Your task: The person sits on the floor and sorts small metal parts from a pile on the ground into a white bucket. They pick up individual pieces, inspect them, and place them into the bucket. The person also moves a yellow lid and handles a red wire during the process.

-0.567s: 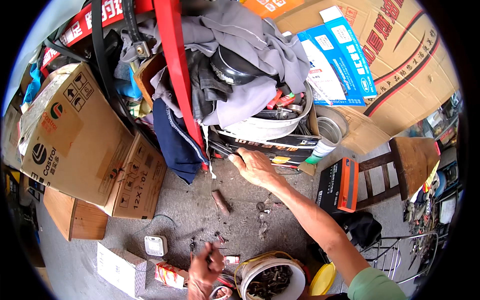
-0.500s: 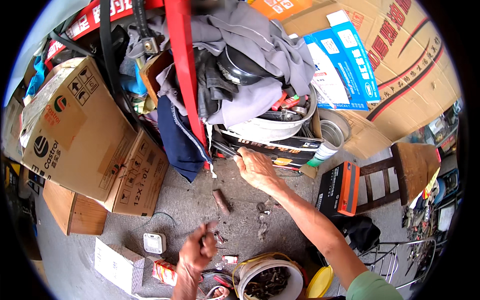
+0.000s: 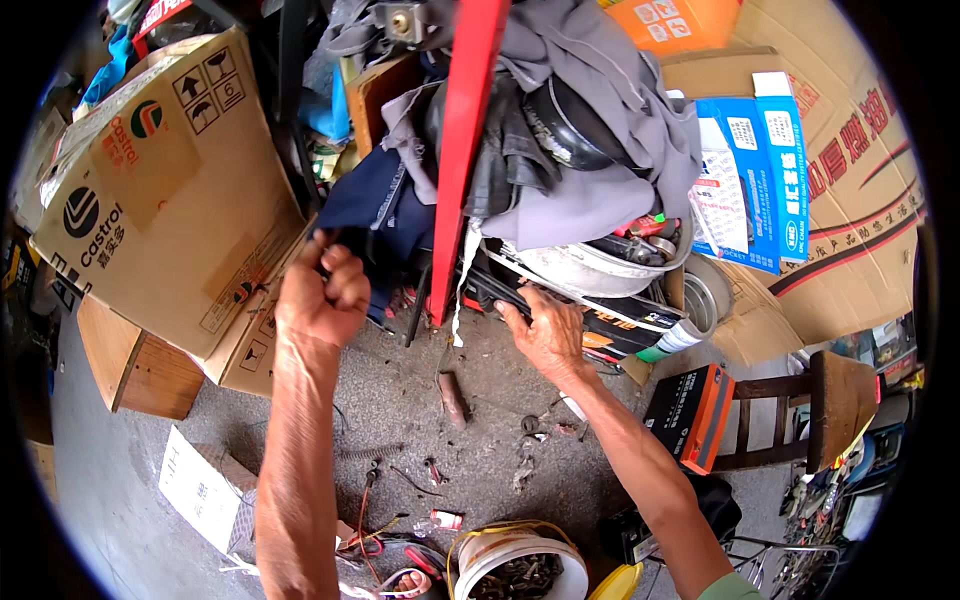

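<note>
My left hand [image 3: 322, 292] is raised in a closed fist against a dark blue cloth [image 3: 372, 205], beside a big cardboard carton [image 3: 170, 190]. A dark bit sticks out above its fingers; I cannot tell what it is. My right hand [image 3: 545, 332] lies on the upper edge of a long black box [image 3: 625, 335] with orange print, fingers curled over it. That box sits under a white basin [image 3: 590, 268] heaped with grey clothes [image 3: 600, 120]. A red metal post [image 3: 460, 150] stands between the two hands.
On the concrete floor lie a short rusty cylinder [image 3: 454, 398], small metal parts [image 3: 530, 430] and loose wires [image 3: 372, 500]. A white bucket [image 3: 515, 570] of chain sits near the bottom. A black-and-orange box [image 3: 690, 415] leans on a wooden stool [image 3: 810, 410]. A white carton [image 3: 205, 490] lies at lower left.
My left hand has risen from the floor by the wires up to the dark blue cloth, now in a fist. The view has moved in closer. My right hand stays on the black box.
</note>
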Demonstrator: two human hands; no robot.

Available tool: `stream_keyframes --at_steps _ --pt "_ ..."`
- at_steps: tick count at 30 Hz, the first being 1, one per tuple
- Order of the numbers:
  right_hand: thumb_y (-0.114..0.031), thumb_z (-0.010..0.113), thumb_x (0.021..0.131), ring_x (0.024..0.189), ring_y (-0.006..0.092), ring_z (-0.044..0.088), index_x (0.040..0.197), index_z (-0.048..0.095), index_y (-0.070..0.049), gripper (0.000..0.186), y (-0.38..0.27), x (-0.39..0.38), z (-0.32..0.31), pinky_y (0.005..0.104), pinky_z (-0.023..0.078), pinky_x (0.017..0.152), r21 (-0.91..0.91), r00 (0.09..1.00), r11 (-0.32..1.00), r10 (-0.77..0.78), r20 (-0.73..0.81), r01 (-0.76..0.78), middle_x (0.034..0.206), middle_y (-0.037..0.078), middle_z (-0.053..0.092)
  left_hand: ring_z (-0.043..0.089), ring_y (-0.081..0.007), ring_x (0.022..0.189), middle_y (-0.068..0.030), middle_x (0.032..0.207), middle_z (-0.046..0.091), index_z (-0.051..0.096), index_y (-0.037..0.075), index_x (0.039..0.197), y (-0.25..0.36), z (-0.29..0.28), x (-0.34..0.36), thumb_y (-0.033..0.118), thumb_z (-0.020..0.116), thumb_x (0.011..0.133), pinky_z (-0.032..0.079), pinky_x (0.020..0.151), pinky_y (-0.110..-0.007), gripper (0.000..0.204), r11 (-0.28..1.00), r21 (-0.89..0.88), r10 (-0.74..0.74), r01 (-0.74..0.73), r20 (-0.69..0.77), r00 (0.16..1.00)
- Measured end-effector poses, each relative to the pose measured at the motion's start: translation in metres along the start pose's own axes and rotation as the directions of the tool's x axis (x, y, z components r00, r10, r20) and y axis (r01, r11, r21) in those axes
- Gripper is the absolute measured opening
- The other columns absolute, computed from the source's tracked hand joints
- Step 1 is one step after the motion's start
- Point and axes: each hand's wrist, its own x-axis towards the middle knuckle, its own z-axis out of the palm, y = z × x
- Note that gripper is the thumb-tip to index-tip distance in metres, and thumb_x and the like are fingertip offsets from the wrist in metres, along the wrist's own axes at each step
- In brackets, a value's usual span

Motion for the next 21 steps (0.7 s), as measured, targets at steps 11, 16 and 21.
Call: stream_keyframes --at_steps 11,16,21 --pt "-0.029 0.062 0.082 0.079 0.0342 0.062 0.092 0.062 -0.001 0.029 -0.007 0.02 -0.009 0.045 0.047 0.07 -0.076 0.993 0.997 0.006 0.121 0.003 0.084 0.015 0.064 0.029 -0.0043 0.043 0.0041 0.061 0.041 0.048 0.012 0.111 -0.017 0.023 -0.006 0.028 0.049 0.092 0.02 0.036 -0.019 0.025 0.599 0.791 0.284 -0.125 -0.063 0.957" --pt "-0.025 0.059 0.083 0.088 0.0355 0.06 0.105 0.059 -0.001 0.032 -0.011 0.023 0.007 0.0464 0.045 0.079 -0.015 0.993 0.998 -0.056 0.107 0.058 0.098 0.017 0.063 0.042 -0.0055 0.052 0.0011 0.071 0.048 0.034 0.009 0.135 -0.066 -0.038 0.015 0.027 0.054 0.09 0.025 0.038 -0.021 0.052 0.456 0.889 0.247 -0.035 -0.089 0.965" --pt "-0.022 0.062 0.082 0.087 0.0378 0.06 0.104 0.058 0.002 0.033 -0.022 0.025 0.009 0.0435 0.046 0.078 0.043 0.984 0.999 0.001 0.177 -0.009 0.095 0.022 0.062 0.06 -0.0271 0.08 -0.0258 0.094 0.06 0.046 -0.002 0.117 -0.045 -0.083 0.073 0.022 0.059 0.084 0.046 0.074 -0.036 0.042 -0.201 0.972 0.527 -0.124 0.214 0.822"
